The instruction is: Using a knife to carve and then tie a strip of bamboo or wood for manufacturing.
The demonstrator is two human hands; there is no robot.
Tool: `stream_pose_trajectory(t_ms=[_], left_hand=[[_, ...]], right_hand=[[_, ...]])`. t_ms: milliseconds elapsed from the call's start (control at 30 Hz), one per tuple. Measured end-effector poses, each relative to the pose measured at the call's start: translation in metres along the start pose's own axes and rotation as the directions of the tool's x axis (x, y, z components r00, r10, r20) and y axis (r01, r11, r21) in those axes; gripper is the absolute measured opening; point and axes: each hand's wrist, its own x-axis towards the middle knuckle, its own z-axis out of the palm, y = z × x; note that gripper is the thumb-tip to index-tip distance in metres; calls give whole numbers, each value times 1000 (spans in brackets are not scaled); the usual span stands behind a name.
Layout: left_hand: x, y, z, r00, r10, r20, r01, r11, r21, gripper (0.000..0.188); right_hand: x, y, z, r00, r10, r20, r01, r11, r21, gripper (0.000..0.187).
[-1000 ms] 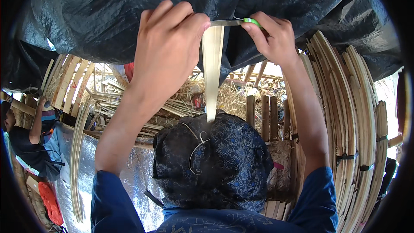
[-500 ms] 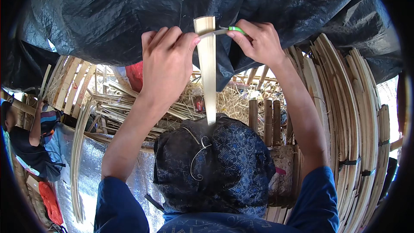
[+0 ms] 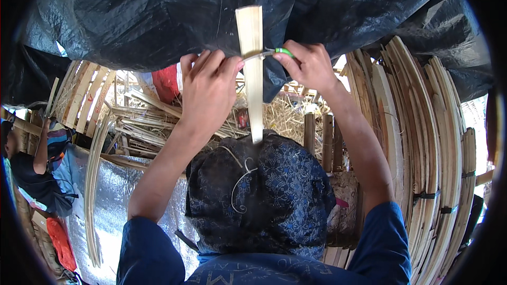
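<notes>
A pale wooden slat (image 3: pixel 253 89) points away from me, its near end against the dark blue patterned cloth (image 3: pixel 296 190) over my lap. Across the slat's upper part lies a narrow, slightly bent knife (image 3: pixel 259 56) with a bright green grip. My right hand (image 3: pixel 311 68) is closed round that grip. My left hand (image 3: pixel 210 92) is closed, its thumb and fingers pinching the other end of the blade left of the slat. A thin curled shaving (image 3: pixel 241 182) rests on the cloth.
Tall bundles of wooden slats (image 3: pixel 422 169) stand at the right, tied with dark bands. Black plastic sheeting (image 3: pixel 148 16) hangs ahead. Straw-like shavings (image 3: pixel 285 113) cover the ground beyond the slat. At the far left another person (image 3: pixel 34 169) sits near silvery sheeting (image 3: pixel 113 206).
Both hands have drawn the knife toward me along the slat, the right hand also shifting slightly left. More of the slat's far end now shows beyond the blade.
</notes>
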Motion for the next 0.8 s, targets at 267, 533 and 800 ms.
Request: stream_pose_trajectory(t_ms=[267,533,800], left_hand=[[5,-4,-3,998,-35,49,37,999,-35,1],[16,-9,-15,971,-93,220,141,966,-218,12],[20,2,-35,987,-24,156,39,995,-95,9]], right_hand=[[8,-1,-7,996,61,65,-61,998,-1,36],[22,-8,-37,965,94,245,-89,996,-31,39],[18,-19,-45,984,0,181,16,996,-84,35]])
